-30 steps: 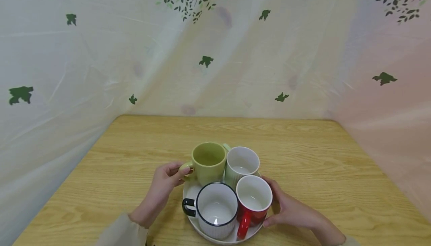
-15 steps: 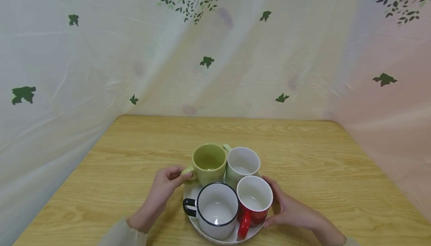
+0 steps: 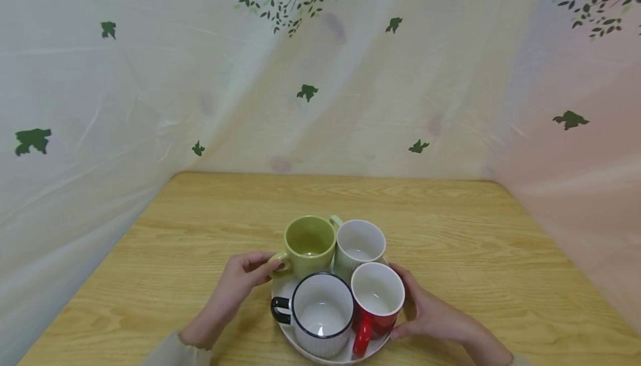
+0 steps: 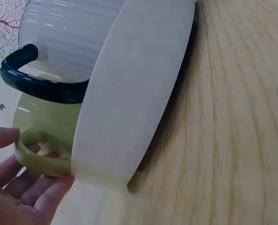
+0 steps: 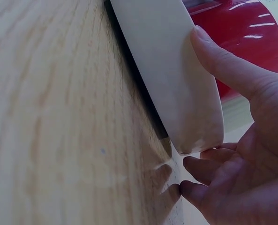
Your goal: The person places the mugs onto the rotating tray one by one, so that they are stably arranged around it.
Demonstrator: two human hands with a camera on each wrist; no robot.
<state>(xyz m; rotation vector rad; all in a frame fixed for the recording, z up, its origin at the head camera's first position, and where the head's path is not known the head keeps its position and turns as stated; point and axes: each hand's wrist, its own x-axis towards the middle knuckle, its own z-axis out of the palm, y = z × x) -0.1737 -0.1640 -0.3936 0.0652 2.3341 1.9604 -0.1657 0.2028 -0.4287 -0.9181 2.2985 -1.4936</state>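
Observation:
A round white tray [image 3: 285, 286] stands on the table, bearing several mugs. At its back left is a yellow-green mug [image 3: 312, 266]; my left hand [image 3: 240, 280] pinches its handle [image 4: 42, 161], with the thumb on top and fingers beneath. My right hand [image 3: 430, 310] holds the tray's right side, its thumb [image 5: 223, 56] on the outer wall near the red mug [image 3: 385, 321]. Some of its fingertips sit low at the wall, close to the table. A white mug with a black rim [image 3: 323, 316] is at the front left, and a pale ribbed mug [image 3: 360, 241] at the back right.
The wooden table [image 3: 450, 227] extends behind and to both sides of the tray. Pale cloth [image 3: 350, 121] printed with leaves and birds hangs behind it and on both sides.
The yellow-green mug has come down slightly, and my left hand has shifted a little lower with its handle. My right hand and the other mugs look almost unchanged.

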